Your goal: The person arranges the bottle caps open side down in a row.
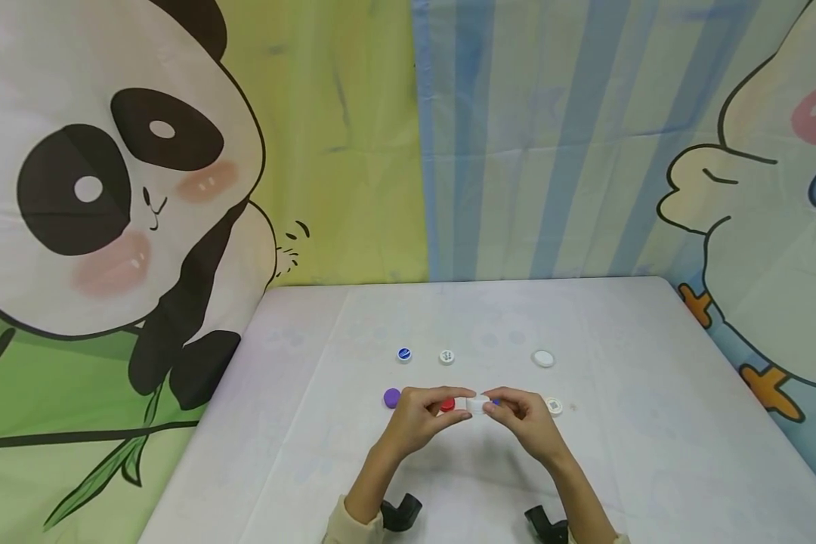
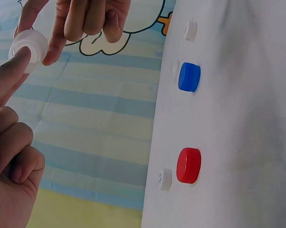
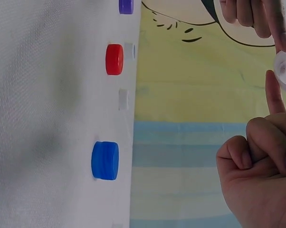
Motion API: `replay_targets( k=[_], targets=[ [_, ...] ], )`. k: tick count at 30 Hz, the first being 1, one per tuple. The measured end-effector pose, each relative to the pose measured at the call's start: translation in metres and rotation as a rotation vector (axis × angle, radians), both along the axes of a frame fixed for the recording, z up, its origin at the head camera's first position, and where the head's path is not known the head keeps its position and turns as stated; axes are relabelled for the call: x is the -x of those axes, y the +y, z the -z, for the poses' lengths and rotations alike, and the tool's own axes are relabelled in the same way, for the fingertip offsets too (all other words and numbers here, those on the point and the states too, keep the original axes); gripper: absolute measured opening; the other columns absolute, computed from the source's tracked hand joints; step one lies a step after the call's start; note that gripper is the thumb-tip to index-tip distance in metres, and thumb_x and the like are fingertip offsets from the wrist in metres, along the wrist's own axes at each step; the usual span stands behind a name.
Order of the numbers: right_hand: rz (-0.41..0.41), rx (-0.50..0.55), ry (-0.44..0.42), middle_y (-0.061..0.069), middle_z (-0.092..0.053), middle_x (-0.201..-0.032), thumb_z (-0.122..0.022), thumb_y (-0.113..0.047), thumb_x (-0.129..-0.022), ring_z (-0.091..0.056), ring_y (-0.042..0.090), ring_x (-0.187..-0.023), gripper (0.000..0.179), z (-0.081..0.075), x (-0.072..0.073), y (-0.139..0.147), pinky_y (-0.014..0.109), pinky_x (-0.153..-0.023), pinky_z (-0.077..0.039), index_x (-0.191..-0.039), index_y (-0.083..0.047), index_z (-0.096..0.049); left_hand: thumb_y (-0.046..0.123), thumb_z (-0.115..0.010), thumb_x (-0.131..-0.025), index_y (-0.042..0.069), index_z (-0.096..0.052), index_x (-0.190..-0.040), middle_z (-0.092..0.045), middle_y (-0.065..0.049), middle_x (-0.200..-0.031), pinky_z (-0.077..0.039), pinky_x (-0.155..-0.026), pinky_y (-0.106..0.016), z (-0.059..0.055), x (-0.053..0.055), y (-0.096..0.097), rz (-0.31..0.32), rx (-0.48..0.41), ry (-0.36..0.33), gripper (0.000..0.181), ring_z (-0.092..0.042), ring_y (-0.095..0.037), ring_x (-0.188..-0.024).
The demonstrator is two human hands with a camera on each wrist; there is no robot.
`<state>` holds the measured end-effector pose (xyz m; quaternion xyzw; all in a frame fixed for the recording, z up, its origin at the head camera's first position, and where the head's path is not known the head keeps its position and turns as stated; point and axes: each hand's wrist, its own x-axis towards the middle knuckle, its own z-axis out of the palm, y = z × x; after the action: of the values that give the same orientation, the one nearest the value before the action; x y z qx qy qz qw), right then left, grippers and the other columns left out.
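Note:
A translucent white bottle cap (image 1: 477,404) is held up above the white table, between my two hands. From its left side my left hand (image 1: 418,419) pinches it with thumb and index finger. My right hand (image 1: 530,425) pinches the same cap from the right. In the left wrist view the cap (image 2: 34,43) shows its round face, with the left thumb across it; the right wrist view cuts it off at the frame edge. Beyond the hands, a red cap (image 2: 188,165) and a blue cap (image 2: 189,77) stand on the tabletop, partly hidden in the head view.
A purple cap (image 1: 392,398) lies left of the hands. Farther back are a blue-and-white cap (image 1: 404,354), a small white cap (image 1: 446,357) and a flat white lid (image 1: 543,358). Another white cap (image 1: 554,406) lies beside the right hand. Printed curtains (image 1: 353,151) hang behind the table (image 1: 299,453).

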<state>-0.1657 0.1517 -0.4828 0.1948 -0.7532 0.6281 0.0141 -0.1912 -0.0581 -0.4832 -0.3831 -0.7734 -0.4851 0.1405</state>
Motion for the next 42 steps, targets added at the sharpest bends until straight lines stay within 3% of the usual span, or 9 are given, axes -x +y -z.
replay_targets(
  k=[5,8,15,21,29,34,42],
  targets=[
    [0.001,0.019,0.044,0.000,-0.033,-0.052,-0.059,-0.004,-0.085,-0.030,0.007,-0.046,0.015,0.000,0.001,0.000,0.027,-0.045,-0.033,-0.099,-0.005,-0.063,0.037,-0.070,-0.075,0.026,-0.056,-0.119,-0.024,0.011,-0.049,-0.020,-0.039,-0.017,0.000,-0.001,-0.001,-0.053,0.014,-0.113,0.047,-0.018,0.000,-0.044],
    [0.023,0.017,0.066,0.000,-0.033,-0.051,-0.062,-0.001,-0.082,-0.029,0.006,-0.046,0.019,-0.004,-0.001,0.000,0.026,-0.043,-0.032,-0.101,-0.003,-0.062,0.039,-0.070,-0.074,0.029,-0.054,-0.120,-0.024,0.010,-0.048,-0.020,-0.038,-0.019,-0.001,-0.002,0.000,-0.063,0.014,-0.150,0.050,-0.018,-0.001,-0.043],
    [0.080,-0.055,0.163,0.003,-0.031,-0.049,-0.067,-0.003,-0.078,-0.026,0.003,-0.043,0.025,-0.023,-0.010,-0.005,0.022,-0.041,-0.030,-0.103,-0.002,-0.062,0.039,-0.067,-0.077,0.020,-0.064,-0.107,-0.027,0.010,-0.049,-0.021,-0.039,-0.016,-0.003,-0.001,0.001,-0.067,0.035,-0.131,0.036,-0.022,0.001,-0.044],
    [0.125,-0.125,0.195,-0.002,-0.030,-0.049,-0.071,-0.010,-0.076,-0.024,0.003,-0.044,0.027,-0.025,-0.010,-0.005,0.020,-0.040,-0.028,-0.103,-0.011,-0.063,0.038,-0.067,-0.077,0.025,-0.064,-0.106,-0.028,0.010,-0.049,-0.021,-0.039,-0.017,-0.003,0.001,0.003,-0.068,0.028,-0.119,0.032,-0.023,0.001,-0.045],
    [0.152,-0.157,0.245,-0.003,-0.031,-0.050,-0.072,-0.010,-0.074,-0.025,0.005,-0.043,0.029,-0.024,-0.009,-0.001,0.019,-0.040,-0.026,-0.102,-0.010,-0.064,0.034,-0.067,-0.078,0.022,-0.065,-0.107,-0.028,0.010,-0.048,-0.021,-0.039,-0.015,-0.002,0.003,0.007,-0.058,0.036,-0.102,0.031,-0.024,0.001,-0.044],
    [0.193,-0.192,0.283,-0.002,-0.030,-0.049,-0.073,-0.009,-0.073,-0.025,0.005,-0.043,0.030,-0.023,0.000,0.006,0.019,-0.040,-0.025,-0.101,-0.010,-0.064,0.030,-0.067,-0.079,0.018,-0.065,-0.106,-0.032,0.007,-0.048,-0.023,-0.040,-0.015,-0.003,0.020,0.016,-0.019,0.042,-0.055,0.030,-0.026,0.000,-0.044],
    [0.289,-0.331,0.263,-0.007,-0.028,-0.051,-0.072,-0.027,-0.076,-0.024,0.005,-0.044,0.033,-0.003,0.043,0.036,0.022,-0.041,-0.025,-0.107,-0.020,-0.063,0.037,-0.065,-0.080,0.021,-0.065,-0.109,-0.029,0.006,-0.049,-0.021,-0.040,-0.017,-0.005,0.067,0.040,-0.017,0.161,-0.048,0.034,-0.024,-0.002,-0.044]
  ],
)
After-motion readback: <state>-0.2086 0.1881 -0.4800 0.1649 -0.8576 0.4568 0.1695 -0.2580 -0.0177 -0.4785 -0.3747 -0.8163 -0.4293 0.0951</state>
